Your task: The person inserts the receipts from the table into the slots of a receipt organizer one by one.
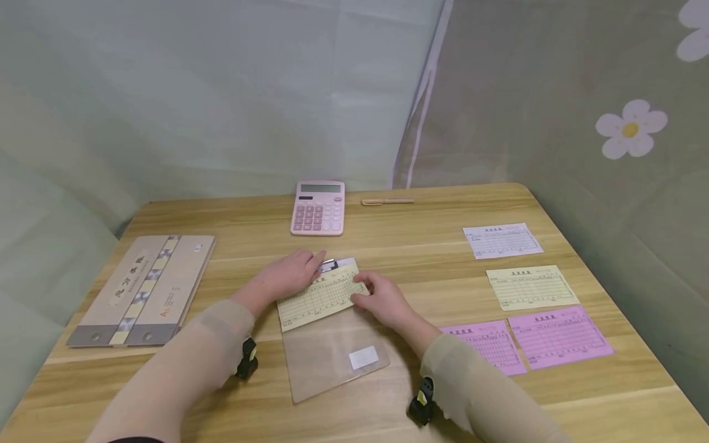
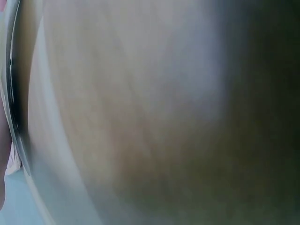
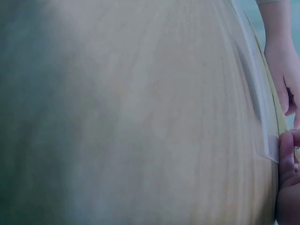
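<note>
A clear clipboard [image 1: 327,357] with a metal clip [image 1: 328,266] lies tilted on the wooden table, a small white label near its lower right corner. Across its upper part lies a yellow printed form [image 1: 310,306], with a sliver of white paper showing behind it. My left hand [image 1: 290,274] grips the clipboard at its clip; the thumb's exact place is hidden. At the form's right edge, my right hand [image 1: 388,298] pinches the paper between thumb and fingers. The right wrist view shows the right fingers [image 3: 287,152] at the sheet's edge, with the left hand [image 3: 280,61] beyond.
A pink calculator [image 1: 318,209] and a pen [image 1: 388,201] lie at the back. On the left is a beige file folder [image 1: 149,283]. To the right lie a white form [image 1: 503,240], another yellow form [image 1: 532,287] and two pink forms [image 1: 560,337]. The left wrist view is mostly blurred.
</note>
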Tool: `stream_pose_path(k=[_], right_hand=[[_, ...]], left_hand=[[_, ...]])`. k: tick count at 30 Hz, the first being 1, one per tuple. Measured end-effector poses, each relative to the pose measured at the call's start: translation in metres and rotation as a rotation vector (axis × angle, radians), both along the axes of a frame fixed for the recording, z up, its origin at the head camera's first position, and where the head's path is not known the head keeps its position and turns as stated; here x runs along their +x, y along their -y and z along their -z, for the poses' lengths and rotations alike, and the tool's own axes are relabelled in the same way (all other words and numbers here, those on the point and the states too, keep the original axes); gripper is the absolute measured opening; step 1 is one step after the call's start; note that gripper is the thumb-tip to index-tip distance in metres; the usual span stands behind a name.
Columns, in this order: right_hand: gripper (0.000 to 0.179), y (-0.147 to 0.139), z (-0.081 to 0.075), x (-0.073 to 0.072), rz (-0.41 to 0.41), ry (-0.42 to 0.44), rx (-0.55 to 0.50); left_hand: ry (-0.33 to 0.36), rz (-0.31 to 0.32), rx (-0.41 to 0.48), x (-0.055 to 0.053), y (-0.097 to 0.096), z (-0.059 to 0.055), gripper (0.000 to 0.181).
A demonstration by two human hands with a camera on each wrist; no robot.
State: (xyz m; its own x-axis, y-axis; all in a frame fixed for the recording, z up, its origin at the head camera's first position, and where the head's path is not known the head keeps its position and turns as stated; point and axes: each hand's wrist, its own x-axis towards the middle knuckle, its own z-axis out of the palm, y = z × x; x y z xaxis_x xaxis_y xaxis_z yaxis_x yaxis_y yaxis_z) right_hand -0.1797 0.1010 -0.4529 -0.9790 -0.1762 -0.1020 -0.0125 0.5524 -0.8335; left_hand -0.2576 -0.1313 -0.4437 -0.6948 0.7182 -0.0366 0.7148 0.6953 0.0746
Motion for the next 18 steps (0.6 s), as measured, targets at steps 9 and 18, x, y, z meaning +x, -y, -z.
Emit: stream_pose_path(k=[9, 18], right_hand=[[0.037, 0.0015, 0.0035, 0.0006, 0.008, -0.005, -0.03], [0.023, 0.0048, 0.0035, -0.0007, 0.065, 0.023, -0.115]], left_hand=[[0.289, -0.224, 0.127, 0.0005, -0.0024, -0.004, 0.055], [0.283, -0.219, 0.144, -0.0023, -0.0047, -0.0039, 0.053]])
